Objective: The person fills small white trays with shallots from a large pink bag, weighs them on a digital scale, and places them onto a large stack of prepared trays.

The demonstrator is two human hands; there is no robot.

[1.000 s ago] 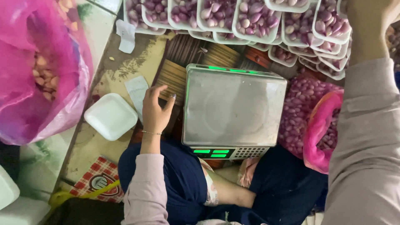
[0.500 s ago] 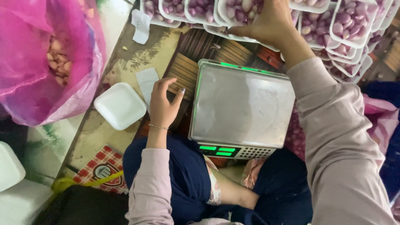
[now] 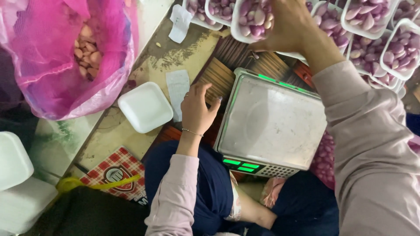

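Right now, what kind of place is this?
Probably a small packing spot for produce, on the floor. A digital scale sits in the middle, filled trays of purple shallots are lined up beyond it, and a pink mesh sack holds more. The right hand holds one tray.

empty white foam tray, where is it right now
In the head view the empty white foam tray lies on the floor left of centre, just left of the left hand and the scale, below the pink mesh bag.
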